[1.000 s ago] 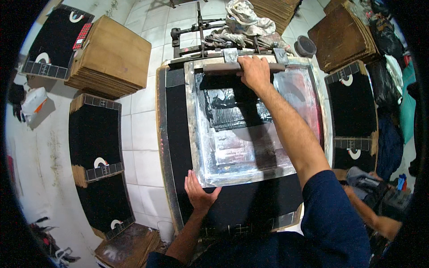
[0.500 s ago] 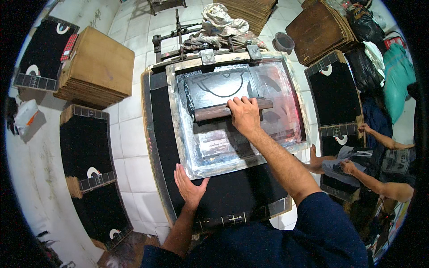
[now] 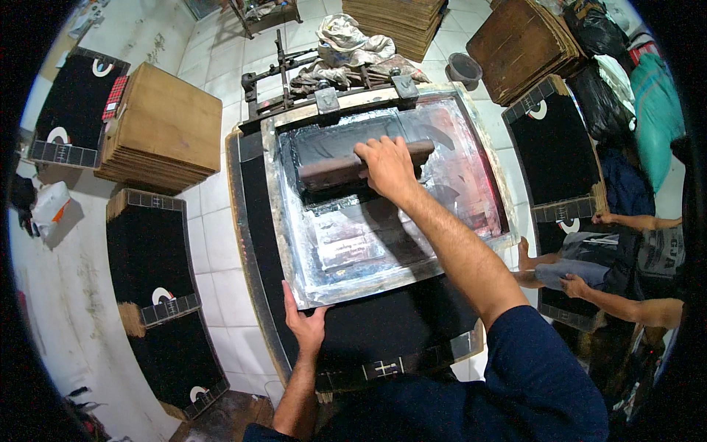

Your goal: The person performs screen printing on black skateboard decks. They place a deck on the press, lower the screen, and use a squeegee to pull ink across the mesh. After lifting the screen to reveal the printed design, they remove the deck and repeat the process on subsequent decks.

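Observation:
A screen-printing frame (image 3: 309, 291) with a silvery mesh lies over black fabric (image 3: 412, 324) on a long board. My right hand (image 3: 387, 166) grips a wooden squeegee (image 3: 331, 171) that rests across the upper part of the mesh, its ends sticking out on both sides of the hand. My left hand (image 3: 305, 324) presses on the frame's near left corner, fingers spread over its edge. The frame's far side sits in metal hinge clamps (image 3: 328, 97).
Black printed panels (image 3: 147, 254) lie on the tiled floor at left and at right (image 3: 552, 147). Stacks of wooden boards (image 3: 162, 125) stand at left and at the back. Rags (image 3: 346, 37) and a small bucket (image 3: 464, 70) sit behind the frame. Another person (image 3: 611, 295) crouches at right.
My right hand drew the squeegee from the frame's far edge toward me over the mesh. The view has shifted closer. My left hand stays on the near left corner.

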`<state>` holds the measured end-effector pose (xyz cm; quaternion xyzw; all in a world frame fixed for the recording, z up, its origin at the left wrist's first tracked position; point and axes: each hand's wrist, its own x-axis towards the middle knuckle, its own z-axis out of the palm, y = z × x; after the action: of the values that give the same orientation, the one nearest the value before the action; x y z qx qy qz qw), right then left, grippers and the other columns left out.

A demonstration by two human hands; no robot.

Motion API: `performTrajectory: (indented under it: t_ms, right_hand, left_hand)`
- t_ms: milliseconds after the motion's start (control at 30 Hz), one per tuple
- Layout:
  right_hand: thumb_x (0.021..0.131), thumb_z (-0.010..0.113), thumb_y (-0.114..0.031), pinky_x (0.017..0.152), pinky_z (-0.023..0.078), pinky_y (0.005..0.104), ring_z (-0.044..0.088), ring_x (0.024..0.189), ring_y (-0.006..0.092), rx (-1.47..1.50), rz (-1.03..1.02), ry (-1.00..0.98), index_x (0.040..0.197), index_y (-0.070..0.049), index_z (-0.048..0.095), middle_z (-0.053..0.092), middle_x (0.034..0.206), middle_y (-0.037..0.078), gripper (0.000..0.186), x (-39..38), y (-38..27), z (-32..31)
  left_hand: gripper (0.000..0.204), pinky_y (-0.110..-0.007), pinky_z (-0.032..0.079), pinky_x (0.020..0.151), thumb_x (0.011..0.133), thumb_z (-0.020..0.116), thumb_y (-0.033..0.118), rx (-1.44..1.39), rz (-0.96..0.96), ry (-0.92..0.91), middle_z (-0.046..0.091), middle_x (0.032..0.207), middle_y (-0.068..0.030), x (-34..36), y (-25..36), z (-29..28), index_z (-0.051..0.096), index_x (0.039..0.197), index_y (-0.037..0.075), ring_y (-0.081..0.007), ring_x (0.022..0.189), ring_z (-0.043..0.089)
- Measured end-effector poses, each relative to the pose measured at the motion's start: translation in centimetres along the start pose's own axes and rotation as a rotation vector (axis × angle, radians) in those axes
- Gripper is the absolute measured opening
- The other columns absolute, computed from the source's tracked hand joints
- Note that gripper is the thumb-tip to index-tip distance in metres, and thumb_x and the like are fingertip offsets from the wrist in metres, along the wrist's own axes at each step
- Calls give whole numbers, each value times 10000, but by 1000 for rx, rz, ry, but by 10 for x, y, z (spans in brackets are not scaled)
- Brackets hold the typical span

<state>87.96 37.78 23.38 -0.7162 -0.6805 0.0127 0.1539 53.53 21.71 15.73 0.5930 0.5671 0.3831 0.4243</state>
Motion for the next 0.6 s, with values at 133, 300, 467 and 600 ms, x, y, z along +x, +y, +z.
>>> performTrajectory:
  t_ms: [133,300,467,600]
  right_hand:
    - [809,805,-123,914,426,487,663,1066,291,-11,0,-45,1086,-139,706,726,1044,61,295,9,3,-4]
    - [817,799,-127,902,436,488,665,1066,294,-19,-5,-81,1088,-138,707,729,1041,58,287,15,4,-8]
    - [784,806,-101,880,434,484,657,1052,301,29,-15,-69,1077,-131,704,723,1027,66,311,16,1,-17]
    - [758,866,-141,868,425,479,637,1037,311,12,-44,-38,1117,-113,685,699,1014,65,404,-3,-5,-25]
  left_hand:
    - [1140,-450,468,1143,724,888,-111,-133,-23,-3,389,1605,-217,-2,-1,4,248,1655,39,-315,1405,487]
    - [1126,-439,485,1130,731,882,-113,-116,-50,18,383,1604,-214,-6,1,3,251,1653,36,-316,1397,496]
    - [1114,-430,502,1115,739,869,-120,-122,-28,4,385,1591,-232,-5,-3,3,237,1647,5,-320,1384,509]
    - [1120,-430,510,1108,737,869,-119,-67,26,-5,399,1573,-237,-2,-4,3,223,1645,-11,-323,1378,515]
